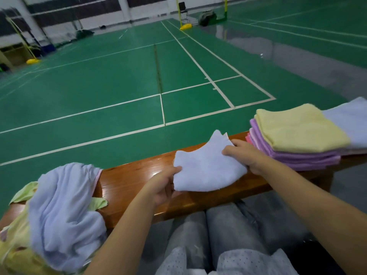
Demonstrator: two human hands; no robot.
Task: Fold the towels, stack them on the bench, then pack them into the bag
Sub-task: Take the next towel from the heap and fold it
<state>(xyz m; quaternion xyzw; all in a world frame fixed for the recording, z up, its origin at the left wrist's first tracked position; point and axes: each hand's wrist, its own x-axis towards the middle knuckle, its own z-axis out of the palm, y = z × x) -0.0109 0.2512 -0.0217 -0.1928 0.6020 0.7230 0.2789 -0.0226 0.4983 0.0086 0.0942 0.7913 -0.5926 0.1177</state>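
Note:
A small pale blue towel (206,169), partly folded, is held just above the brown wooden bench (135,181). My left hand (164,185) grips its near left edge, thumb on top. My right hand (246,153) pinches its right side. At the right end of the bench stands a stack of folded towels (297,139): yellow on top, purple and pink below, a pale blue one behind. A heap of unfolded towels (59,211), pale blue over yellow and green, lies at the left end. No bag is in view.
My knees in grey trousers (214,231) are against the bench's near side. Beyond the bench spreads a green badminton court floor (119,86) with white lines. Yellow net posts (185,26) and a chair stand far off.

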